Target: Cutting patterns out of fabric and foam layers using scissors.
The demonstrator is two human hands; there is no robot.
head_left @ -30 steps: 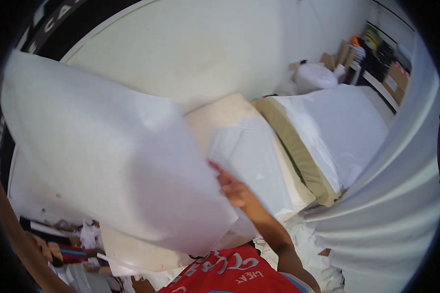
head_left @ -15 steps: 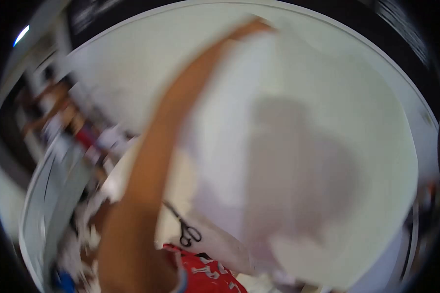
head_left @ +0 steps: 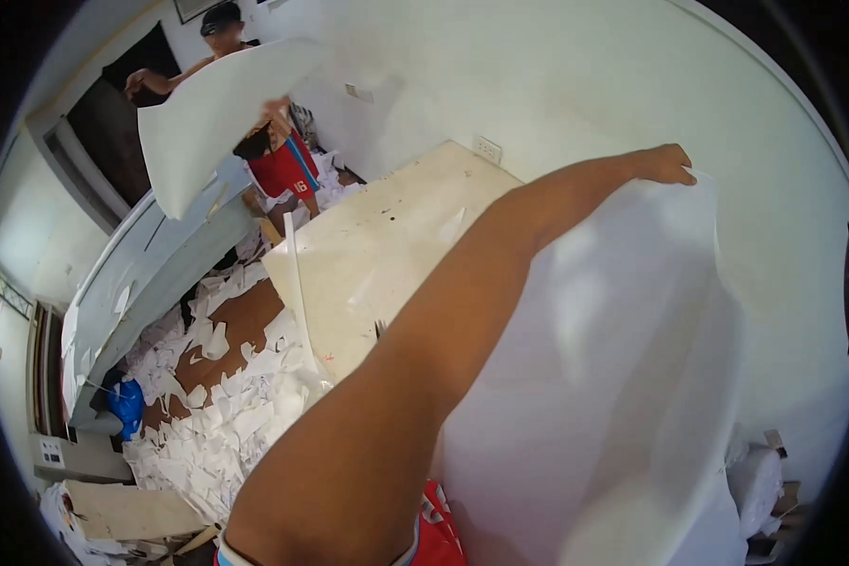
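My left arm reaches up across the view to the right. At its end my left hand is closed, pinching the upper corner of a large white sheet. The sheet hangs down from that corner, thin and slightly curved, over the right of the view. My right hand does not show. Left of the arm lies a cream tabletop with small dark specks. Part of a dark tool, probably scissors, peeks out beside my arm, which hides the rest.
At the far left another person holds up a white sheet. Someone in a red jersey bends behind it. White paper scraps cover much of the brown floor, near a curved grey-white counter and a blue bag.
My view has swung, bringing the scrap-strewn floor and the co-workers into clearer sight. My left hand, still on the sheet, now appears lower and farther right, and the sheet hangs farther right.
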